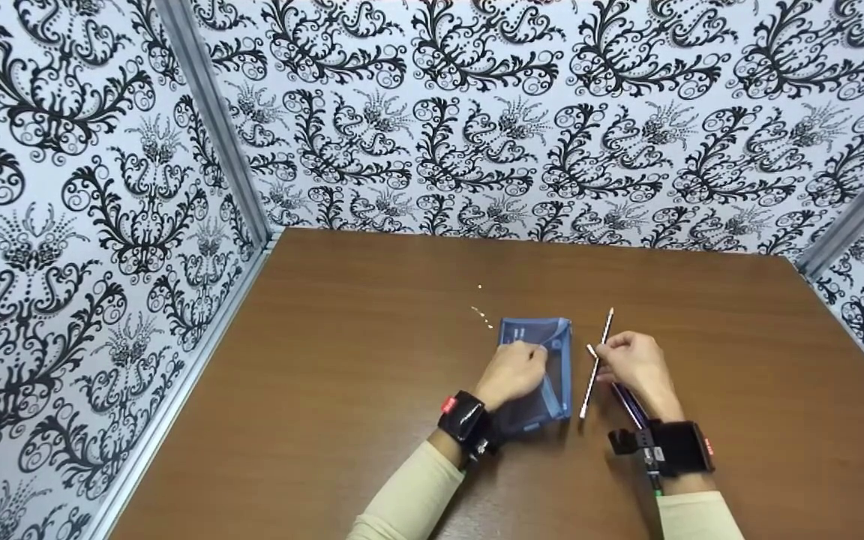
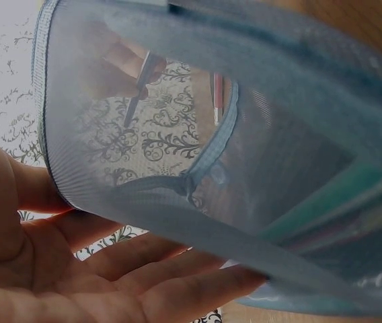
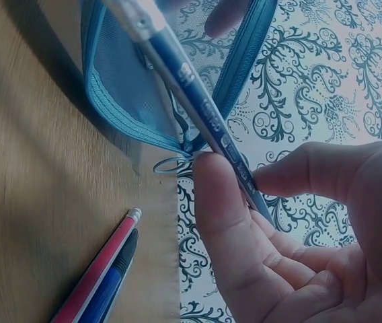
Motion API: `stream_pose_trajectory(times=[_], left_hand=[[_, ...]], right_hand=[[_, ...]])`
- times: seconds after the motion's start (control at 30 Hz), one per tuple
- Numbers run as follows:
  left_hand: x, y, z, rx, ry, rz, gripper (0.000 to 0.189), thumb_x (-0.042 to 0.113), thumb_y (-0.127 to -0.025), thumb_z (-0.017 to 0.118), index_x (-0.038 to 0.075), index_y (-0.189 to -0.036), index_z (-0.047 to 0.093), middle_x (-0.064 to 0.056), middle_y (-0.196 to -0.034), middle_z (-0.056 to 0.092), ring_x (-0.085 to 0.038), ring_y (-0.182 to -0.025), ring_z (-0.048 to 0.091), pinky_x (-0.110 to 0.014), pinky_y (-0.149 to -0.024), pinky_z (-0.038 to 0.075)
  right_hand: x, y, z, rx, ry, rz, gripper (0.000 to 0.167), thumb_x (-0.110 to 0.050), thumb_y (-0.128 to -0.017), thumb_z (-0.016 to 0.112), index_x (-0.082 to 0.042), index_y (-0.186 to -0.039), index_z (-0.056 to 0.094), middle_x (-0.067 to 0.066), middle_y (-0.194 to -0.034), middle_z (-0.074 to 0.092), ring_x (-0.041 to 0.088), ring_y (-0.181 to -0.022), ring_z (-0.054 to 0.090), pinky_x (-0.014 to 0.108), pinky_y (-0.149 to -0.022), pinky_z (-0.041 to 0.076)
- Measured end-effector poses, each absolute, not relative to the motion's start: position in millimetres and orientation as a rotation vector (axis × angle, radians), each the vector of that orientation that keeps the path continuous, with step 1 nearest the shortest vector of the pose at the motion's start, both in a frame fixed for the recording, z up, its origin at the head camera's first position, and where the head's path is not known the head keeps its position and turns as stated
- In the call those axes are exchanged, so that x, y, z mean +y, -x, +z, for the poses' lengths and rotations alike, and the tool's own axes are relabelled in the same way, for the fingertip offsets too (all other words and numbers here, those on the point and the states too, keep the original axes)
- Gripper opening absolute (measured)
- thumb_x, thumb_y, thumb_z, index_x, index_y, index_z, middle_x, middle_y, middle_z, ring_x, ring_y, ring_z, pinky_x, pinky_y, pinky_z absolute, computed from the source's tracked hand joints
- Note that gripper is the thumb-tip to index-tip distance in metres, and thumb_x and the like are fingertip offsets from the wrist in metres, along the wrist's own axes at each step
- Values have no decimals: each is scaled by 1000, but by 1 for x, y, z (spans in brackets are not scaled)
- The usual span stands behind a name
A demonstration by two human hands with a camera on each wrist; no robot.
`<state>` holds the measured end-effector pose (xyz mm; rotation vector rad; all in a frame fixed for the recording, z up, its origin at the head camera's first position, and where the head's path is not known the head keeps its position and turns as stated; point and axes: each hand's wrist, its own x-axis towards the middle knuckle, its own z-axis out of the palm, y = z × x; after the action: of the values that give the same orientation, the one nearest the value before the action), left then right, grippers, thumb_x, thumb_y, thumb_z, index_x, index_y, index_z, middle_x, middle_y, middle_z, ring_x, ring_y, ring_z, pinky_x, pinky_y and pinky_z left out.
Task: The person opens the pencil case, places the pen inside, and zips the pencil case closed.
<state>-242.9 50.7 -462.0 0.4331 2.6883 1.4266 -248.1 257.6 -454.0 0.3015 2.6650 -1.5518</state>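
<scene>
My left hand (image 1: 514, 370) grips a blue mesh zipper pouch (image 1: 560, 375) by its edge, thumb and fingers around the rim. The pouch mouth is spread apart in the right wrist view, its zipper edge (image 3: 134, 131) facing my right hand. Through the mesh in the left wrist view, a green long item (image 2: 332, 205) and other slim items show blurrily inside. My right hand (image 1: 636, 366) pinches a dark blue pencil (image 3: 201, 108) between thumb and fingers, its eraser end toward the pouch opening. In the head view only its pale end shows past the fingertips.
A striped pencil (image 1: 589, 386) lies between the pouch and my right hand. Beneath the right wrist are a red pencil (image 3: 103, 269) and a blue pen (image 3: 110, 289), side by side on the brown table (image 1: 327, 360). Small white specks (image 1: 481, 315) show beyond the pouch. Patterned walls enclose the table.
</scene>
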Motion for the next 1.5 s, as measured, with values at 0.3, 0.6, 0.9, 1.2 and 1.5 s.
stream_pose_trajectory(times=[0.3,0.6,0.9,1.2,1.5], left_hand=[[51,242,-461,2641,-410,1450,46,24,-103,43,21,-58,39,8,-53,39,-7,-47,42,-22,-47,37],[52,244,-462,2695,-457,1408,46,22,-102,43,20,-57,39,7,-53,38,-8,-51,44,-22,-49,36],[51,245,-464,2719,-466,1378,46,23,-102,43,20,-56,40,8,-53,38,-7,-50,42,-23,-49,34],[52,243,-463,2664,-412,1411,45,24,-103,43,21,-58,40,8,-53,39,-6,-47,41,-21,-46,36],[52,244,-463,2686,-420,1400,45,24,-103,43,21,-58,40,8,-54,39,-6,-48,41,-21,-47,35]], right_hand=[[257,249,-454,2660,-312,-1597,22,-8,-93,58,11,-103,56,14,-85,70,12,-59,68,33,-63,59],[258,248,-453,2652,-303,-1638,24,-8,-92,57,12,-105,55,10,-86,67,11,-57,69,30,-61,58],[258,249,-452,2636,-313,-1661,26,-8,-92,55,12,-109,53,19,-94,67,10,-57,68,29,-61,58],[258,247,-452,2610,-361,-1725,30,-7,-92,53,13,-114,50,23,-97,69,10,-57,67,29,-61,58],[259,247,-451,2638,-379,-1704,32,-10,-93,54,12,-116,50,22,-103,66,8,-60,68,30,-64,58]])
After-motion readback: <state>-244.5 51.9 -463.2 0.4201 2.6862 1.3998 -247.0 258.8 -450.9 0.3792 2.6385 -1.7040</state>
